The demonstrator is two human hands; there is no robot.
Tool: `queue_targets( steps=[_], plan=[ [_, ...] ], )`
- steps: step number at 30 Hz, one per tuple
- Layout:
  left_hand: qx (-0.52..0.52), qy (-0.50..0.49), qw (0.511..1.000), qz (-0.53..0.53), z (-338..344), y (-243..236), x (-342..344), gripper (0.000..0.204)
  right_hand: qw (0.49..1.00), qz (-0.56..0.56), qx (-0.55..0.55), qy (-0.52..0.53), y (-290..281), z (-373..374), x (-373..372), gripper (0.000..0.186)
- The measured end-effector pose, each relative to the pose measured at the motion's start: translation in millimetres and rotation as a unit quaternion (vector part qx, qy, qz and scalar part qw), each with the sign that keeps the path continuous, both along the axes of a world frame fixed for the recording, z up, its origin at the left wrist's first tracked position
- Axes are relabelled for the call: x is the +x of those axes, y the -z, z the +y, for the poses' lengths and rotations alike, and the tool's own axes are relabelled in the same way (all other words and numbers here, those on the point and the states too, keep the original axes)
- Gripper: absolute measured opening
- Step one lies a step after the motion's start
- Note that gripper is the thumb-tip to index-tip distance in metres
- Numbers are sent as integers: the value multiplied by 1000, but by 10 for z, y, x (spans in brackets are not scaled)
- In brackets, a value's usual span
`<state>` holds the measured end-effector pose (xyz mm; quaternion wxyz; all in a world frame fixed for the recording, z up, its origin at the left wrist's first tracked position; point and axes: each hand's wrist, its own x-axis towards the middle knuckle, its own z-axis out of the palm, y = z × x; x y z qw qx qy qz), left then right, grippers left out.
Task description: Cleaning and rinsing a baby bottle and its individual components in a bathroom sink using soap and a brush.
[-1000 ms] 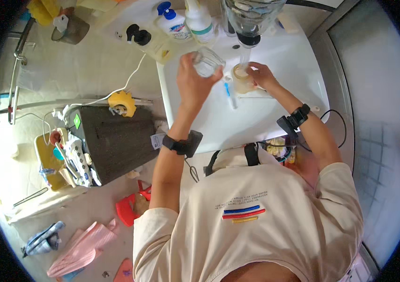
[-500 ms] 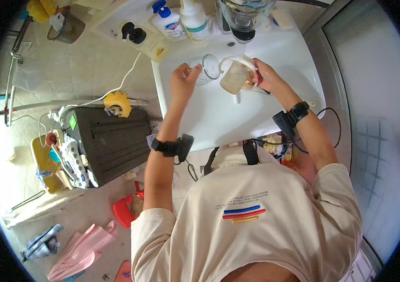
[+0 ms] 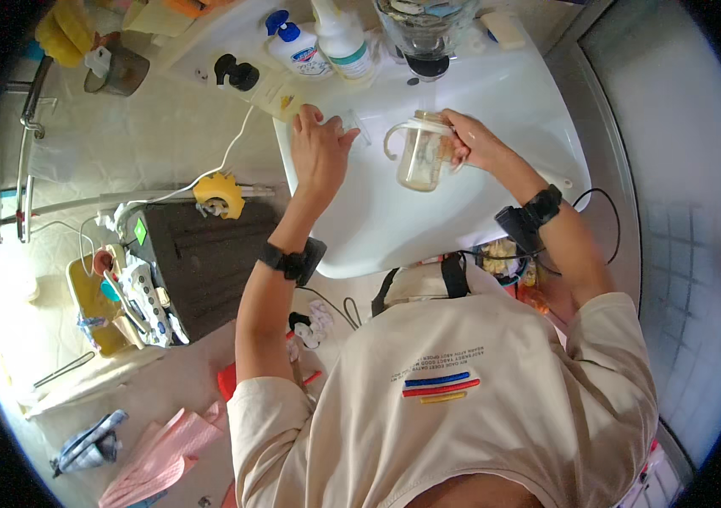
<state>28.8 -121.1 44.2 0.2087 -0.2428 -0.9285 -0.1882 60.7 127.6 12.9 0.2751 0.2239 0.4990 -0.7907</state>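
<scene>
In my right hand (image 3: 472,142) is a clear baby bottle (image 3: 419,161) with a pale collar and looped side handles. My fingers wrap the handle on its right side, and no cap shows on its mouth. It hangs over the white sink basin (image 3: 386,229), slightly tilted, with its base toward me. At the basin's left rim, my left hand (image 3: 322,152) is bent around a clear glass (image 3: 360,127). Much of that glass is hidden behind the fingers and thumb, so their exact contact is hard to see.
Behind the basin's left side stand a black-topped pump bottle (image 3: 271,91), a blue-topped pump bottle (image 3: 303,52) and a white bottle (image 3: 345,46). A clear glass bowl (image 3: 428,30) is at the back. A dark cabinet (image 3: 208,262) stands left; a black cable (image 3: 618,229) loops right.
The baby bottle has turned more upright in my right hand and shifted slightly toward me. My left hand and the glass have moved left, and the glass is now more hidden.
</scene>
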Motion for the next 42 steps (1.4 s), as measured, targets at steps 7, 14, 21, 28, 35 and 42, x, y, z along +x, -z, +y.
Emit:
queue_targets(
  steps=[7,14,21,28,35,42],
  plan=[
    [125,-54,878,-459,276,466,-329,37,870,233,428,-74,-258,141,0,43],
    [294,-92,720,-622,859,284,-298,59,825,276,491,-41,-218,144,124,40],
    [174,-20,739,-650,1068,389,-345,44,827,330,440,-115,-140,267,146,38],
    [131,-33,798,-587,1089,307,-231,35,904,164,392,-47,48,654,-780,30],
    [100,-38,817,-567,1062,298,-215,34,968,246,30,32,97,740,-836,31],
    [98,38,835,-540,1025,304,-258,37,853,316,361,-208,-192,196,-36,89]
  ],
)
